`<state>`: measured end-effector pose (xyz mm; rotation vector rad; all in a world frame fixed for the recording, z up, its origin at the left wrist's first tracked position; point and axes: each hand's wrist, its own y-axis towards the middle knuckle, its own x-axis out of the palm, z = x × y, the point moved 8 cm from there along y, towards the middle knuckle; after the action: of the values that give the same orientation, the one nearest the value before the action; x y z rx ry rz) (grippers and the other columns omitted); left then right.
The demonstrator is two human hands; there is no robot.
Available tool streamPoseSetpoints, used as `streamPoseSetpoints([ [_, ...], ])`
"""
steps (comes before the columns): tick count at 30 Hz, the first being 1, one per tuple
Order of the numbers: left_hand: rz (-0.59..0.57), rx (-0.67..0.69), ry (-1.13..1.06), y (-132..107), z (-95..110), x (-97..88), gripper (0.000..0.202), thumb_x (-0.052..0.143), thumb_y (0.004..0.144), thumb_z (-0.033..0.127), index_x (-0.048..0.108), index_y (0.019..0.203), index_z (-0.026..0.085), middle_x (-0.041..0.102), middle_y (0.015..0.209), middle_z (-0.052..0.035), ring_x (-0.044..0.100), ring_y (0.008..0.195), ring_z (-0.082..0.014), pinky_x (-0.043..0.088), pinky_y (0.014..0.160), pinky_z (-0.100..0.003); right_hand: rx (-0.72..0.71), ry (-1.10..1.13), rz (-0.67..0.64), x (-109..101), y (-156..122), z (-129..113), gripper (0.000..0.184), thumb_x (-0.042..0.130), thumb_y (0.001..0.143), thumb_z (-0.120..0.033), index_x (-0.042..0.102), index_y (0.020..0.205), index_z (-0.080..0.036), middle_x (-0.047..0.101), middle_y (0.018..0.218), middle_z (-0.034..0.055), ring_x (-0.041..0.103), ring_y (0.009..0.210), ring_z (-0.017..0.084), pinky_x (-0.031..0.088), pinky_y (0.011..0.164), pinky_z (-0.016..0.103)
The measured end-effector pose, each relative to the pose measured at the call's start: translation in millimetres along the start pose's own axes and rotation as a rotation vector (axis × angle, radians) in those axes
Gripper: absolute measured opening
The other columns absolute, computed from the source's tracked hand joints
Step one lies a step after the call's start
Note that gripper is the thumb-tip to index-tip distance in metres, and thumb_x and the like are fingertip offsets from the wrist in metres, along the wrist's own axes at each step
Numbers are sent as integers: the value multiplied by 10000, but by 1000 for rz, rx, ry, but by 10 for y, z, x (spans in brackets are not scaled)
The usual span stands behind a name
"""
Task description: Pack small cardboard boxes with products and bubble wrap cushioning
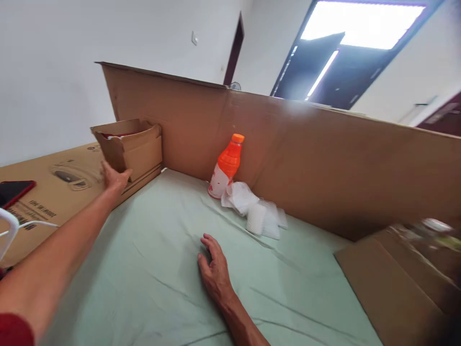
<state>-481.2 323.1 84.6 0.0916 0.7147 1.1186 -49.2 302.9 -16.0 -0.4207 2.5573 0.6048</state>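
On the left, my left hand (pixel 115 179) grips the near corner of a small open cardboard box (pixel 142 151), thumb on one face and fingers on the other. Something red shows inside its rim; the rest of the contents are hidden. My right hand (pixel 216 271) is over the pale green cloth (pixel 162 259), empty, with its thumb apart from its slightly bent fingers. Beyond it stands an orange bottle (pixel 229 163) with an orange cap and a pale label. Crumpled white bubble wrap (pixel 257 211) lies beside the bottle's base.
A tall cardboard panel (pixel 306 154) walls off the back. At the right is another open cardboard box (pixel 389 278), with blurred items at its far edge. A printed flat carton (pixel 39 168) on the left carries a dark phone-like slab (pixel 16 192) near a white curved tube (pixel 12 226).
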Motion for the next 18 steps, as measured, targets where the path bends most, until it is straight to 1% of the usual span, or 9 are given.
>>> streamPoseSetpoints([
  [3,-41,-20,-10,-504,25,-25,781,550,865,364,158,1460,42,295,1538,-206,220,1475,-449,232,1199,-627,-26,-60,-37,28,20,-105,419,526,808,-142,637,1207,-209,592,1400,125,535,1320,249,415,1146,454],
  [5,-131,42,-27,-961,108,49,760,556,809,336,249,1444,52,323,1541,-195,215,1489,-422,196,1227,-591,-45,-130,-74,62,13,-212,384,543,807,-123,655,1169,-188,614,1368,132,551,1292,238,418,1135,417],
  [9,-455,240,-100,-1984,303,411,654,565,710,403,497,1303,138,543,1396,-164,471,1362,-388,344,1176,-547,-130,-302,-215,211,-133,-461,290,617,824,-175,682,1106,-191,653,1316,99,550,1276,239,407,1110,396],
  [11,-631,374,-88,-2442,418,611,635,490,763,488,527,1297,148,570,1385,-174,510,1334,-366,364,1158,-540,-229,-400,-324,259,-278,-540,281,608,864,-230,666,1138,-208,640,1338,78,529,1298,234,406,1089,398],
  [13,-745,484,4,-2811,528,751,650,379,834,510,536,1327,117,558,1417,-197,495,1354,-350,351,1156,-538,-323,-460,-442,166,-462,-554,260,610,883,-280,663,1133,-236,659,1302,49,551,1266,216,419,1050,376],
  [14,-777,529,81,-2973,584,791,649,337,863,495,548,1338,107,548,1436,-202,476,1371,-351,333,1156,-556,-340,-479,-473,20,-543,-534,238,628,876,-297,671,1105,-246,679,1263,37,571,1234,209,423,1033,364],
  [15,-805,580,167,-3138,649,811,638,312,887,476,563,1347,112,534,1459,-198,449,1393,-358,305,1155,-588,-330,-505,-468,-208,-600,-503,223,649,866,-306,681,1079,-248,691,1239,37,582,1215,209,422,1025,362],
  [16,-831,638,249,-3315,721,810,622,310,903,463,577,1356,131,515,1486,-186,414,1417,-370,267,1153,-629,-293,-547,-425,-517,-628,-465,211,672,852,-303,689,1052,-242,697,1226,47,588,1203,218,418,1024,370],
  [18,-887,769,355,-3718,884,752,585,370,917,476,578,1389,199,458,1545,-148,335,1461,-397,178,1142,-704,-152,-694,-196,-1378,-604,-404,259,685,838,-266,684,1091,-208,635,1337,117,530,1279,271,392,1048,424],
])
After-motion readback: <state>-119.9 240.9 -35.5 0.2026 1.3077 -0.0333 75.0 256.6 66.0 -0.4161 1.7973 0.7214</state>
